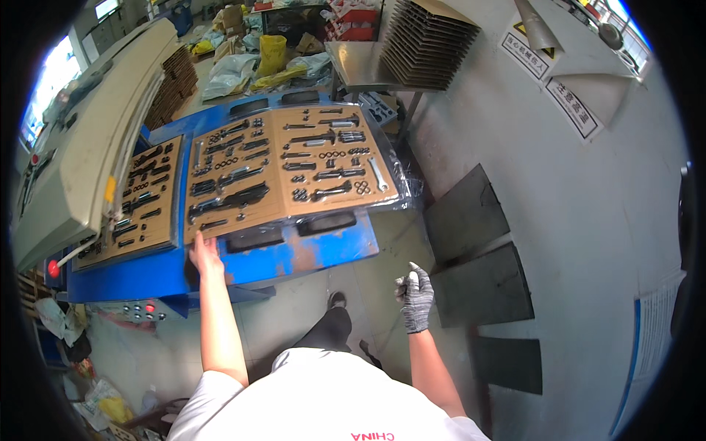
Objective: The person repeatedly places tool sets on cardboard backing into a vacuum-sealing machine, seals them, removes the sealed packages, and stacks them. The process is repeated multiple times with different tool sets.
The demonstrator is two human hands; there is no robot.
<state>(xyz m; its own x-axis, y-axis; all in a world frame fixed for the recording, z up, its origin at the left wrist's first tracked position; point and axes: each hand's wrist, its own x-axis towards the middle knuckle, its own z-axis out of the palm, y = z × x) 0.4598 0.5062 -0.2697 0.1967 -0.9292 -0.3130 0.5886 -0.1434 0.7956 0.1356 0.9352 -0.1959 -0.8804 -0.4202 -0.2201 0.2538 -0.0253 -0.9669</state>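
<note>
Your left hand [204,253] rests bare at the near edge of the cardboard sheet [287,165], at its 7 o'clock corner. The fingers lie flat against the edge; whether they pinch the board or only press on it, I cannot tell. Your right hand [416,298] is gloved, loosely curled around nothing, and hangs well apart from the sheet at its 5 o'clock side.

The sheet lies on the blue surface [323,250] under a clear plastic film [401,173], loaded with rows of bolts, nuts, a wrench [377,173] and other tools. A second loaded sheet [140,195] sits just beside it at 9 o'clock, partly under the cream machine cover [88,140].

Findings, as judgement:
- A one-handed pull from that corner would likely skew the sheet, and the loose hardware could slide out of its rows if the film is not sealed down.
- The far corner at 3 o'clock already overhangs the surface; further drag toward that side could tip it and spill parts onto the floor.
- Your bare hand is exposed to the cardboard edge and the chipped, rusted rim of the surface.
- The skewed sheet could catch its neighbour at 9 o'clock.
</note>
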